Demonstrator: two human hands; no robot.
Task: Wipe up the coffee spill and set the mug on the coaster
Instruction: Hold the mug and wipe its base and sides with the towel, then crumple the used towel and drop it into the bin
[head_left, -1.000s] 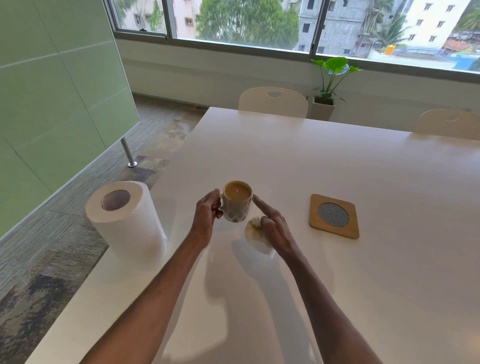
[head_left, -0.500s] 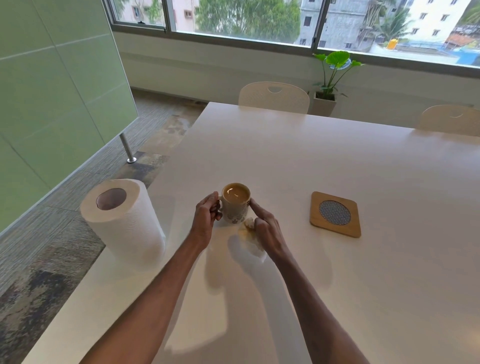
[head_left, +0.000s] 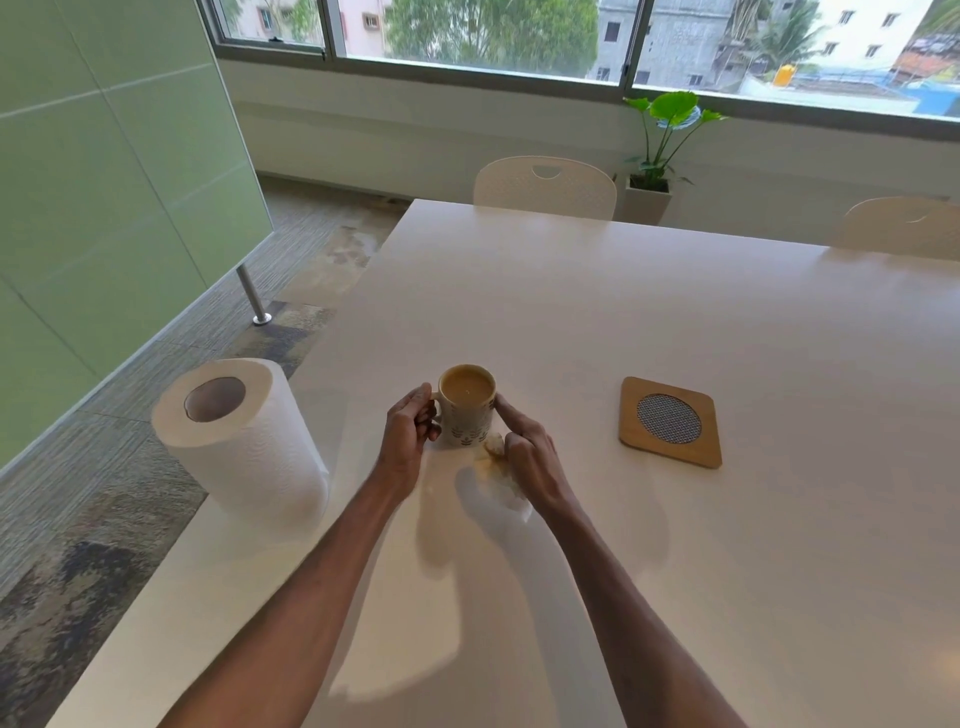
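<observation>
The mug, full of coffee, stands on the table, well to the left of the coaster. The left hand curls its fingers closed around the mug's handle. On the mug's other side, the right hand touches its wall with an outstretched forefinger, the remaining fingers bunched on a stained paper towel wad just beside the mug's base. A paper towel roll stands left of the mug.

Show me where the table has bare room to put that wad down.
Bare table lies between mug and coaster, behind both toward the chairs, and right of the coaster. It is crowded at the mug: left hand at the handle, right hand with the paper wad, paper towel roll at the left edge.
</observation>
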